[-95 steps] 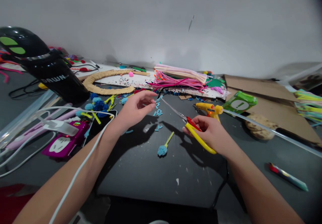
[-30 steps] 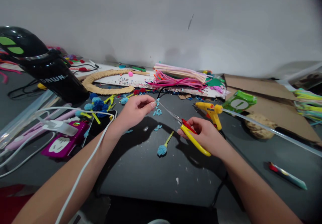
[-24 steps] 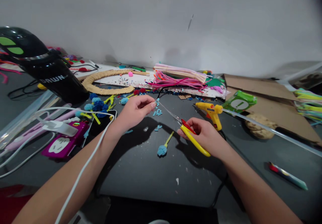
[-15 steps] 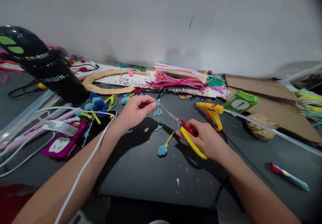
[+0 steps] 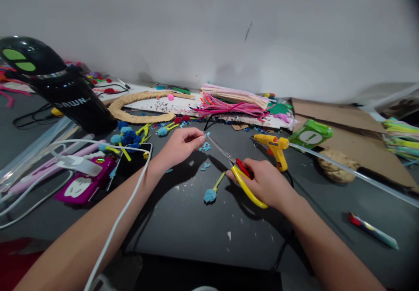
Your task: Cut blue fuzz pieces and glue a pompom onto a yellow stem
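Note:
My right hand (image 5: pixel 262 179) grips a pair of scissors (image 5: pixel 244 182) with yellow and red handles. Its long blades point up and left, and their tips meet the fingertips of my left hand (image 5: pixel 185 145). Thumb and forefinger there are pinched around a small light-blue piece (image 5: pixel 207 134), mostly hidden by the fingers. Cut light-blue bits (image 5: pixel 205 147) lie on the table just beneath the blades. Nearer to me, between both hands, rests a light-blue pompom flower (image 5: pixel 210 195) on a yellow-green stem.
A yellow glue gun (image 5: pixel 275 147) with a clear glue stick lies to the right, beside a green packet (image 5: pixel 310 133). Bundled pipe cleaners (image 5: pixel 232 101) lie at the back. On the left stand a black bottle (image 5: pixel 78 103) and a purple power strip (image 5: pixel 87 179); a white cable crosses my left forearm.
Both hands stay nearly in place, with the scissors still at the left fingertips. The blades look slightly more closed. The whole view has shifted a little.

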Demonstrator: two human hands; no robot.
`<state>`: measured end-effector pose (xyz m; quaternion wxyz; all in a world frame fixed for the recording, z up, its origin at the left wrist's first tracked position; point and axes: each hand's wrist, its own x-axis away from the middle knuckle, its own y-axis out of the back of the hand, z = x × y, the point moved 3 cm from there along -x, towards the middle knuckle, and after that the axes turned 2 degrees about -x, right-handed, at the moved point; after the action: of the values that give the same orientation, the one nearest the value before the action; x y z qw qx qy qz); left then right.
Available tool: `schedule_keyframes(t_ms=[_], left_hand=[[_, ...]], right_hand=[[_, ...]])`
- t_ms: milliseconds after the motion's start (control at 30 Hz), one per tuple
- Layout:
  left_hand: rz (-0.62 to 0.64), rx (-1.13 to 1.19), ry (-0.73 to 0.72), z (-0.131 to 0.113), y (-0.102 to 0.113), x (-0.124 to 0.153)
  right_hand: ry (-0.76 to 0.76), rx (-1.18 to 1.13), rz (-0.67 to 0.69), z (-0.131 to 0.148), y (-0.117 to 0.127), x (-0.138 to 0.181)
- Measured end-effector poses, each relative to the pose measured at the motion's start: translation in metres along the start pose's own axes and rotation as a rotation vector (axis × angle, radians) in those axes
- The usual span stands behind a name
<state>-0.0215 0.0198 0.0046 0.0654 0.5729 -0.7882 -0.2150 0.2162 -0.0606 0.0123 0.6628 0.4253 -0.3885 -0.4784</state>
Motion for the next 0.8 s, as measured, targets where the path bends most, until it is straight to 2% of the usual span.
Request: schedule_keyframes(t_ms=[200, 533, 800], left_hand=[[0.003, 0.025, 0.009, 0.0004, -0.0042, -0.0037], [0.006, 0.042, 0.017, 0.0020, -0.0065, -0.0042], [0.014, 0.036, 0.025, 0.0017, -0.0087, -0.0056]], right_hand=[[-0.063, -0.067, -0.010, -0.0064, -0.0036, 0.0004], [-0.108, 0.109, -0.011, -0.0026, 0.0011, -0.0026], [-0.136, 0.060, -0.031, -0.0027, 0.0003, -0.0028]])
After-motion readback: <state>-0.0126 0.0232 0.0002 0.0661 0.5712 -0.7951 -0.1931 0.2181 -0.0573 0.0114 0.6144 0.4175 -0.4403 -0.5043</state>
